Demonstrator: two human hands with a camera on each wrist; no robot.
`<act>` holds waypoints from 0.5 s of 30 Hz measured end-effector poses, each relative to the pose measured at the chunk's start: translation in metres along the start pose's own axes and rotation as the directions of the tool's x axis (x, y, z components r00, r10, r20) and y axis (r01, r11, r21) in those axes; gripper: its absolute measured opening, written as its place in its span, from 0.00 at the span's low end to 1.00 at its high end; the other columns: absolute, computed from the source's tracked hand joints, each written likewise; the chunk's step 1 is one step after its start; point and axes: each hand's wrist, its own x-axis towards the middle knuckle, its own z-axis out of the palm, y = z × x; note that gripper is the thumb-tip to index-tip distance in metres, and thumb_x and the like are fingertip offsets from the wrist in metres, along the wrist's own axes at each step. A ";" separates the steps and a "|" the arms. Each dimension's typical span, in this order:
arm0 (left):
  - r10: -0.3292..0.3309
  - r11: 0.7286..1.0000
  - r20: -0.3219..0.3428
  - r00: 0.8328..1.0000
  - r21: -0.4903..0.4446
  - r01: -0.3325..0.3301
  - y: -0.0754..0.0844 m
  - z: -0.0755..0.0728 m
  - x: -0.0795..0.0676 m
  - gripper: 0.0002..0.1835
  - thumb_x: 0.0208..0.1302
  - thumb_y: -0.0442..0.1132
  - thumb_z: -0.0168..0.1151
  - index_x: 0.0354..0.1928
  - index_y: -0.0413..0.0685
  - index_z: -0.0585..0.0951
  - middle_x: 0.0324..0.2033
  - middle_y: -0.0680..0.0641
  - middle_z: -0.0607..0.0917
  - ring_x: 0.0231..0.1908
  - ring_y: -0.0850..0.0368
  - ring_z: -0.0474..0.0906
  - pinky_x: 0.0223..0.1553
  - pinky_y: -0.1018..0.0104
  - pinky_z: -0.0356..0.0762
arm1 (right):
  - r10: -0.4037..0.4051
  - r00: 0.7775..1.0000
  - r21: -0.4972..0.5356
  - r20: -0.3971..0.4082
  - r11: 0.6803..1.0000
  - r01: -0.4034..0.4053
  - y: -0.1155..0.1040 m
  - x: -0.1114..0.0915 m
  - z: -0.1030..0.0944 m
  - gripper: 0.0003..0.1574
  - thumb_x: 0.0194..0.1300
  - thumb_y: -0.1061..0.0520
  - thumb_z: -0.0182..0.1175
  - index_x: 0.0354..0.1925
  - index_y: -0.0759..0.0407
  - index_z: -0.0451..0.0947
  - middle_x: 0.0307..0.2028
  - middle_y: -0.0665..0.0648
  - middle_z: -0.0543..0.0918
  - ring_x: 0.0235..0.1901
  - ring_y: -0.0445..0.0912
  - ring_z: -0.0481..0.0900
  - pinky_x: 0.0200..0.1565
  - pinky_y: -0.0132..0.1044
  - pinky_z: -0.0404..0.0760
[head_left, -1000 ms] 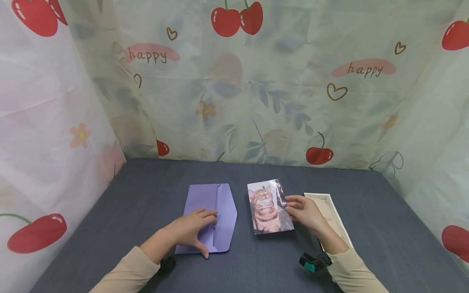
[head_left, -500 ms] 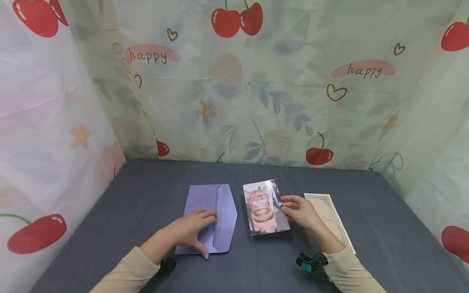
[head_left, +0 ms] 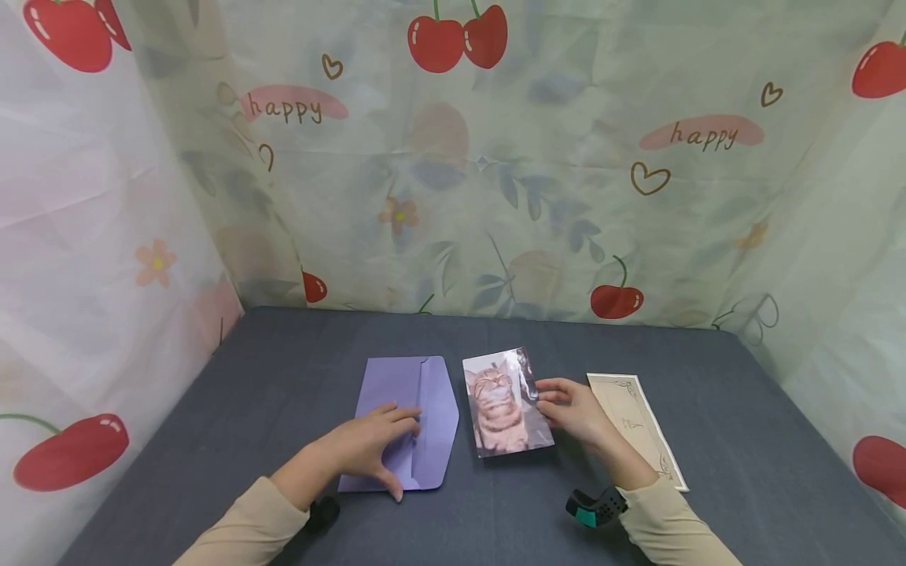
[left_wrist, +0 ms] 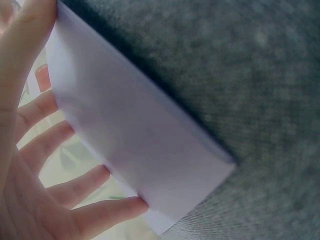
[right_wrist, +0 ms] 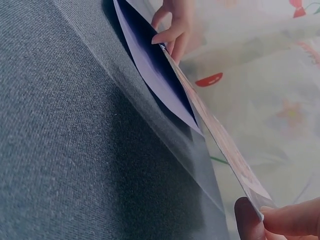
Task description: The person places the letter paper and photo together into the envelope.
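In the head view a purple envelope (head_left: 382,377) lies on the table with its pointed flap spread to the right. My left hand (head_left: 368,444) rests across it, fingertips touching the paper near the flap fold and thumb at the near edge. The left wrist view shows fairly straight, spread fingers (left_wrist: 82,186) on the envelope (left_wrist: 125,115). A glossy cat photo card (head_left: 499,405) tilts above the table, right of the envelope. My right hand (head_left: 576,413) pinches its right edge between thumb and fingers, as the right wrist view shows. There the envelope's mouth (right_wrist: 155,65) gapes.
A cream card (head_left: 640,424) with ornamental corners lies on the dark grey table (head_left: 510,519), right of my right hand and partly behind it. Printed curtains (head_left: 453,189) enclose the table at the back and sides. A black wrist strap (head_left: 597,507) is under the right wrist.
My right hand has carried the cat photo card a little to the left, closer to the envelope, uncovering more of the cream card. The left hand and the envelope have stayed put.
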 end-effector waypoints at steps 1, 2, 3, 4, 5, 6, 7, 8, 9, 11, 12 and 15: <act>0.000 1.000 0.000 1.000 0.001 0.000 0.000 0.000 0.000 0.42 0.30 0.62 0.74 0.49 0.51 0.72 0.63 0.42 0.70 0.61 0.31 0.65 0.58 0.42 0.68 | 0.001 1.000 0.002 0.001 1.000 -0.001 0.000 0.000 0.001 0.21 0.62 0.68 0.56 0.55 0.71 0.70 0.43 0.69 0.81 0.34 0.43 0.80 0.37 0.38 0.84; -0.001 1.000 0.000 1.000 0.001 0.001 0.000 0.000 0.000 0.42 0.30 0.62 0.74 0.49 0.51 0.72 0.63 0.42 0.70 0.61 0.31 0.65 0.58 0.42 0.69 | -0.001 1.000 0.003 0.004 1.000 0.001 0.000 0.000 0.001 0.21 0.62 0.68 0.56 0.54 0.71 0.70 0.43 0.69 0.81 0.34 0.43 0.80 0.37 0.38 0.84; -0.001 1.000 0.001 1.000 0.000 0.001 0.000 0.000 0.000 0.42 0.30 0.62 0.74 0.49 0.51 0.72 0.63 0.42 0.70 0.61 0.32 0.65 0.58 0.42 0.69 | -0.001 1.000 0.006 0.005 1.000 0.001 0.000 0.000 0.002 0.21 0.62 0.68 0.56 0.54 0.71 0.70 0.42 0.69 0.81 0.34 0.43 0.80 0.36 0.38 0.84; -0.002 1.000 0.002 1.000 0.000 0.002 0.000 0.000 0.000 0.41 0.30 0.62 0.74 0.49 0.51 0.72 0.64 0.42 0.70 0.61 0.32 0.65 0.58 0.42 0.69 | -0.003 1.000 0.003 0.007 1.000 0.003 0.000 0.000 0.003 0.21 0.62 0.68 0.56 0.54 0.72 0.70 0.42 0.69 0.81 0.34 0.43 0.80 0.36 0.38 0.84; -0.004 1.000 0.003 1.000 -0.003 0.004 0.000 0.000 0.000 0.41 0.30 0.62 0.74 0.49 0.51 0.72 0.64 0.42 0.70 0.62 0.32 0.65 0.58 0.42 0.69 | -0.001 1.000 0.006 0.007 1.000 0.001 0.000 0.000 0.004 0.21 0.61 0.68 0.56 0.54 0.71 0.70 0.42 0.69 0.81 0.34 0.43 0.80 0.36 0.39 0.84; -0.006 1.000 0.005 1.000 -0.006 0.006 0.000 0.000 0.000 0.41 0.30 0.62 0.74 0.49 0.51 0.72 0.64 0.42 0.70 0.62 0.31 0.65 0.58 0.42 0.69 | -0.003 1.000 0.003 0.010 1.000 0.003 0.000 0.001 0.004 0.21 0.61 0.68 0.56 0.54 0.71 0.70 0.42 0.69 0.81 0.34 0.43 0.80 0.36 0.39 0.84; -0.008 1.000 0.007 1.000 -0.009 0.008 0.000 0.000 0.000 0.41 0.31 0.62 0.74 0.49 0.51 0.72 0.64 0.42 0.70 0.62 0.31 0.64 0.58 0.42 0.68 | 0.000 1.000 0.003 0.008 1.000 0.000 0.000 0.001 0.005 0.21 0.61 0.69 0.56 0.54 0.71 0.71 0.42 0.69 0.81 0.34 0.43 0.80 0.36 0.39 0.84; -0.012 1.000 0.010 1.000 -0.013 0.012 0.001 -0.001 0.000 0.41 0.31 0.62 0.74 0.49 0.51 0.72 0.64 0.42 0.69 0.62 0.31 0.64 0.58 0.41 0.68 | -0.002 1.000 -0.001 0.009 1.000 0.002 0.000 0.001 0.006 0.21 0.61 0.69 0.56 0.54 0.71 0.71 0.42 0.69 0.81 0.34 0.43 0.80 0.36 0.39 0.84; -0.015 1.000 0.011 1.000 -0.015 0.015 0.001 -0.001 0.000 0.41 0.31 0.62 0.74 0.50 0.51 0.72 0.64 0.42 0.69 0.62 0.31 0.64 0.58 0.41 0.68 | -0.002 1.000 -0.004 0.009 1.000 0.002 0.000 0.001 0.007 0.21 0.61 0.69 0.56 0.54 0.71 0.71 0.42 0.68 0.81 0.34 0.43 0.80 0.36 0.39 0.84; -0.019 1.000 0.013 1.000 -0.016 0.019 0.001 -0.001 0.000 0.41 0.31 0.62 0.74 0.50 0.51 0.72 0.64 0.42 0.69 0.62 0.30 0.64 0.58 0.41 0.68 | -0.002 1.000 -0.007 0.008 1.000 0.002 0.000 0.001 0.009 0.21 0.61 0.68 0.56 0.53 0.70 0.71 0.42 0.68 0.82 0.34 0.43 0.81 0.36 0.39 0.84; -0.020 1.000 0.014 1.000 -0.016 0.021 0.001 -0.001 0.000 0.41 0.31 0.62 0.74 0.50 0.51 0.72 0.64 0.42 0.69 0.62 0.31 0.64 0.58 0.41 0.68 | -0.004 1.000 -0.008 0.011 1.000 0.004 0.000 0.001 0.010 0.20 0.61 0.68 0.56 0.53 0.70 0.71 0.42 0.68 0.82 0.34 0.44 0.81 0.36 0.39 0.84; -0.020 1.000 0.015 1.000 -0.013 0.020 0.000 0.000 0.000 0.41 0.31 0.62 0.74 0.49 0.51 0.72 0.64 0.42 0.69 0.62 0.31 0.64 0.58 0.41 0.68 | -0.010 1.000 -0.005 0.015 1.000 0.010 -0.001 0.001 0.011 0.20 0.61 0.68 0.56 0.53 0.71 0.71 0.41 0.68 0.82 0.34 0.44 0.81 0.36 0.39 0.84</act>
